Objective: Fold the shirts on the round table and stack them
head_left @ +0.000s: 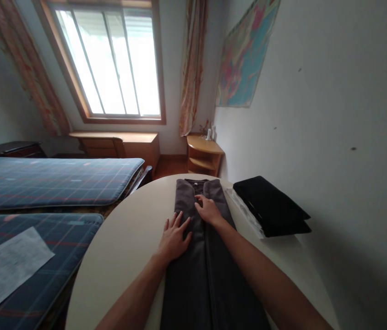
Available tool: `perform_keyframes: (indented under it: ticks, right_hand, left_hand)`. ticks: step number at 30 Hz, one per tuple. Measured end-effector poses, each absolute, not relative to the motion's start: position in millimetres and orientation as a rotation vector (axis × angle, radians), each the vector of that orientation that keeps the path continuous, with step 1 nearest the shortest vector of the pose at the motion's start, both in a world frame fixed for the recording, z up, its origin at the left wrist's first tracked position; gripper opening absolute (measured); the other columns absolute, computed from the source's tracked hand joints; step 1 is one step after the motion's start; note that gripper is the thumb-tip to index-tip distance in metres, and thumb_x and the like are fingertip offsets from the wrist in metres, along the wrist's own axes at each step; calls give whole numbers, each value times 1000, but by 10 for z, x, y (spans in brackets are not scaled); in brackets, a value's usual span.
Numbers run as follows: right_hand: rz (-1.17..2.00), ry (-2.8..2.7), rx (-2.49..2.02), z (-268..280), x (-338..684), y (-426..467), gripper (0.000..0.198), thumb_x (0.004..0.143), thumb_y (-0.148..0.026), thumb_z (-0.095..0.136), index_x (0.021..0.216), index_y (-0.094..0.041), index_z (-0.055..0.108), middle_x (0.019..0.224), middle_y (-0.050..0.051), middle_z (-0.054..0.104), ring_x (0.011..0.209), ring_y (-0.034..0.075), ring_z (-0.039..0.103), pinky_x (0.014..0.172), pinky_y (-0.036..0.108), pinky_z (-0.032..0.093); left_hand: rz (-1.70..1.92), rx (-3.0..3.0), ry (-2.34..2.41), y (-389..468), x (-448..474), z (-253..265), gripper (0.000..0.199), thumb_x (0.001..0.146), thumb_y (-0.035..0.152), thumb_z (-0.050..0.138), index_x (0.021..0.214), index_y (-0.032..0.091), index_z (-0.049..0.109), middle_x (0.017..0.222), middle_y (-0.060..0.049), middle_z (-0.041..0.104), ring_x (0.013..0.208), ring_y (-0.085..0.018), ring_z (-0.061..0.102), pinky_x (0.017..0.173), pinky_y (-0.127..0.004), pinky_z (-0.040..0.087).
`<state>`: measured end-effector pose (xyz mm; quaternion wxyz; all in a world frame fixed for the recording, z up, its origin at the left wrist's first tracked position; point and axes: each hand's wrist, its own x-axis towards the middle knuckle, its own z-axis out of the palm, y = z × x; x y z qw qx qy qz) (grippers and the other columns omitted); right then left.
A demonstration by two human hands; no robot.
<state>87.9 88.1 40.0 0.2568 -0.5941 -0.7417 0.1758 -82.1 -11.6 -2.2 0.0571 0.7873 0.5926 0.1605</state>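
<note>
A dark grey garment lies long and narrow on the round cream table. Its neck opening, with a small pale label, points to the far edge, and a lengthwise seam or opening runs down its middle. My left hand rests on the garment's left edge, palm down with fingers spread. Farther up, just below the neck, my right hand touches the cloth near the middle line. Its thumb and forefinger are apart, the other fingers curled and partly hidden.
On the table's right lies a black folder-like object over clear plastic, near the white wall. To the left are plaid mattresses, one bearing a paper sheet. A corner shelf and a desk stand beyond.
</note>
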Motion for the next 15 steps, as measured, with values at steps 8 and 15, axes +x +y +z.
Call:
perform_keyframes:
  ticks: [8,15]
  right_hand:
    - [624,-2012,-1680,245,544,1679,42,91,-32,54,131,-25,64,129,8,67,123,30,58,107,47,41]
    - [490,-2008,-1684,220,439,1895,57,85,-10,46,142,-14,52,147,11,51,135,20,47,115,30,32]
  left_hand:
    - [568,2397,1693,-99,-828,27,56,89,34,54,145,32,48,159,-2,36,151,-31,18,121,-55,19]
    - [671,2398,1635,-114,-805,110,51,89,26,52,139,29,55,148,-1,52,143,-24,36,122,-48,22]
